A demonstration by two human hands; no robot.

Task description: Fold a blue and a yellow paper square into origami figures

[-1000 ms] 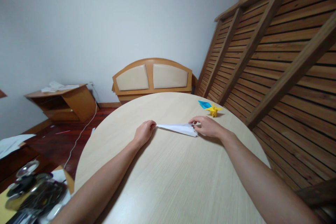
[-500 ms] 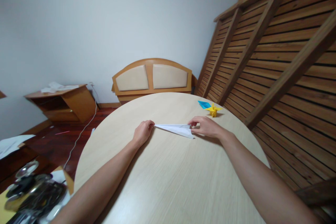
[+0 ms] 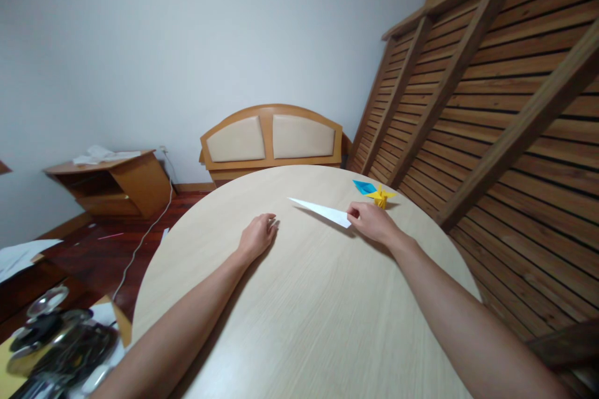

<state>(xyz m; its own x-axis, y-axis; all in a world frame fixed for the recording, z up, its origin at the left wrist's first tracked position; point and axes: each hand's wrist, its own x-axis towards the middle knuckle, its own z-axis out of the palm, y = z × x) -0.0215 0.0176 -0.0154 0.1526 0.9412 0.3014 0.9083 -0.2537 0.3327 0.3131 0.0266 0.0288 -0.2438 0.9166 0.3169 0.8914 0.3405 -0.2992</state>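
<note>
A white paper plane (image 3: 322, 212), folded long and narrow, points its tip to the far left above the round table (image 3: 299, 312). My right hand (image 3: 372, 221) pinches its wide rear end between thumb and fingers. Left of the plane, my left hand (image 3: 258, 235) rests by the tabletop, loosely curled with thumb and fingers apart and nothing in it. Just beyond my right hand stands a yellow origami figure (image 3: 381, 198). Beside it lies a blue folded paper piece (image 3: 364, 187).
A wooden slatted panel (image 3: 515, 124) leans along the right side. Behind the table stands a padded headboard (image 3: 271, 137). At left are a low wooden cabinet (image 3: 112, 184) with papers, a white cable (image 3: 140, 243) and blurred clutter (image 3: 60, 343).
My left hand has let go of the paper plane's tip. My right hand has turned the plane, its tip swinging away from me and rightward, and its folds now lie closed together.
</note>
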